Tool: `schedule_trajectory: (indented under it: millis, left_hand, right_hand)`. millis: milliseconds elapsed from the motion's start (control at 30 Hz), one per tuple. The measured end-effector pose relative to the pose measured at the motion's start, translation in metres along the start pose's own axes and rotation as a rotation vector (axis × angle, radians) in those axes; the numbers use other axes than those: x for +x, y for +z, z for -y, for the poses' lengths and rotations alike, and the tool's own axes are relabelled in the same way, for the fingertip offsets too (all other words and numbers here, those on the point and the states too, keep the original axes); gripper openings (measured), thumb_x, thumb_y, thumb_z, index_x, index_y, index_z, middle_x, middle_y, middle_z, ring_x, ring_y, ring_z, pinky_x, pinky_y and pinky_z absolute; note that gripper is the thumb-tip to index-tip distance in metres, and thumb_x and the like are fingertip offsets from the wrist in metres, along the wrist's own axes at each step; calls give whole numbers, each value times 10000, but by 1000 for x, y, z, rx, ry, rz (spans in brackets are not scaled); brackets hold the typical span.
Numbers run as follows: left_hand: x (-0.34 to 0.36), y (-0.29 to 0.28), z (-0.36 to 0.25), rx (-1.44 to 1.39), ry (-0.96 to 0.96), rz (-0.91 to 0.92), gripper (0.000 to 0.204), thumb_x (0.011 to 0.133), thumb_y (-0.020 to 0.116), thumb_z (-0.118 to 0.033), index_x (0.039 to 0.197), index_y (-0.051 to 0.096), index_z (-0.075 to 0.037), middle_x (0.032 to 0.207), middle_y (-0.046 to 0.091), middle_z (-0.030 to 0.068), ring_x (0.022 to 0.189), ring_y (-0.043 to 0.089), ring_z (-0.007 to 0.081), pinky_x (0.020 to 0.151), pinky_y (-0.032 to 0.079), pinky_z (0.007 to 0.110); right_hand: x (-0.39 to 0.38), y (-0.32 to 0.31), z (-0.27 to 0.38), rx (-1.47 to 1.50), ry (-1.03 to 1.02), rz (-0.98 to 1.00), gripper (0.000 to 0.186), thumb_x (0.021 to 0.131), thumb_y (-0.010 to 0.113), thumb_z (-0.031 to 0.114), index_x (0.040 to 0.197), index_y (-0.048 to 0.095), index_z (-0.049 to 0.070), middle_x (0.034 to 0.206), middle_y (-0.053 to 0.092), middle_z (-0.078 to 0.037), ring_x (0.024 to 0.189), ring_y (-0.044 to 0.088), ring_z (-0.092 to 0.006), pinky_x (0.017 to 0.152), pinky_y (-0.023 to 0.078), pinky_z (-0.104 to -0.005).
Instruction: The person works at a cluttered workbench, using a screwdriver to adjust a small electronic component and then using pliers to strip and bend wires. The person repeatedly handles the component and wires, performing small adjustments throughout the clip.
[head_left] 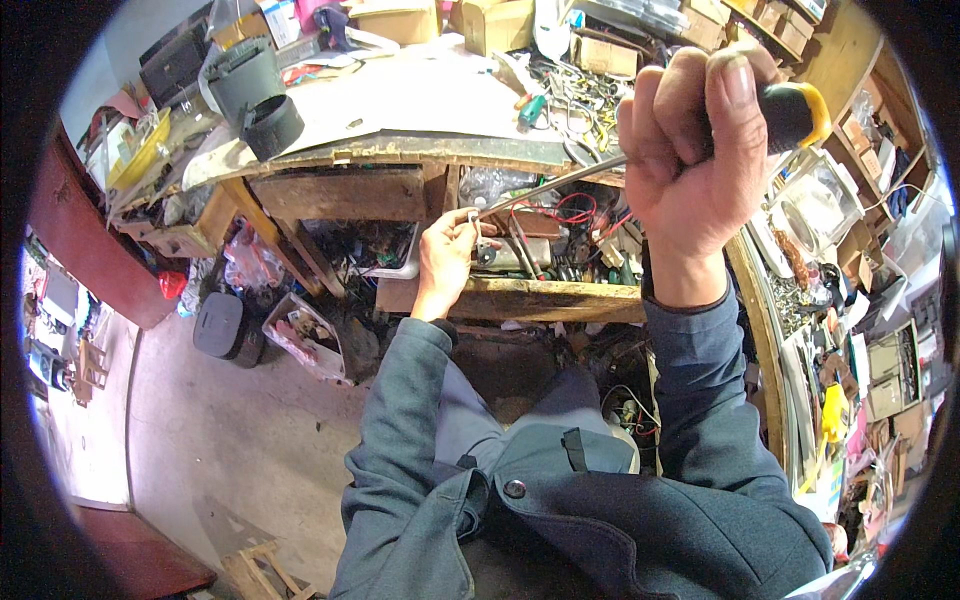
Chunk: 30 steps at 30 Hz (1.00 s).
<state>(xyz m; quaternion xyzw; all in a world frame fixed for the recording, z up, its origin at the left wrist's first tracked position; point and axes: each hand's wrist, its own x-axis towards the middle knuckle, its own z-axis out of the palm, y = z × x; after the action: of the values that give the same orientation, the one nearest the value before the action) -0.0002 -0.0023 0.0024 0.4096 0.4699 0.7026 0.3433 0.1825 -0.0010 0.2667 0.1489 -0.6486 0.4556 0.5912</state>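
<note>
Raised at the upper right, my right hand (pixel 695 165) is wrapped round the black and yellow handle of a long screwdriver (pixel 797 113). Its thin metal shaft (pixel 570 182) slants down and left to the fingertips of my left hand (pixel 445 258). Those fingers are pinched together at the shaft's far end, round something small and pale that I cannot make out. Both hands are above an open drawer (pixel 540 287) under the workbench. In it lie pliers-like tools (pixel 525 245), red cable (pixel 580 210) and other small parts, partly hidden by my left hand.
The worktop (pixel 370 95) stretches ahead, with a grey cylindrical container (pixel 245 85) at its left. Scissors and hand tools (pixel 580 110) are heaped at its right. A dark bin (pixel 225 328) and a white box (pixel 305 340) stand on the floor. Crowded shelves (pixel 890 370) line the right.
</note>
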Motion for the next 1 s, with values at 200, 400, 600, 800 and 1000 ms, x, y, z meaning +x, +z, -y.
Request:
schedule_trajectory:
  millis: [200,400,600,800,1000]
  left_hand:
    - [1,2,1,-56,-3,-25,246,999,583,-87,1192,621,62,933,758,114,776,723,147,686,508,235]
    - [7,1,12,-42,16,-125,203,991,592,-81,1140,634,52,926,762,113,774,708,126,673,504,226]
    - [6,0,11,-98,-26,-113,190,982,596,-33,1149,623,54,987,754,145,826,740,181,690,531,244]
    - [5,1,13,-49,-21,-38,224,982,578,-6,1189,619,67,992,753,137,794,736,168,688,533,250]
    - [5,0,12,-63,-10,-2,222,986,571,-4,1188,622,73,989,749,139,777,729,172,699,533,255]
  right_hand:
    - [0,-4,-4,-88,-79,-65,303,1014,585,250,790,437,108,620,379,9,486,340,-86,425,286,-242]
    - [-20,13,-13,-61,-144,-240,131,1013,613,163,1017,515,76,764,482,-17,678,456,-133,573,402,-296]
    - [-27,28,3,58,76,-218,148,1033,604,229,1082,513,123,702,426,3,608,377,-106,518,343,-282]
    - [-20,0,-2,41,51,143,358,991,653,406,909,430,138,561,306,34,456,234,-78,400,200,-279]
    - [-12,-23,-7,394,183,517,581,567,987,325,752,484,100,608,399,36,450,328,-75,405,236,-266]
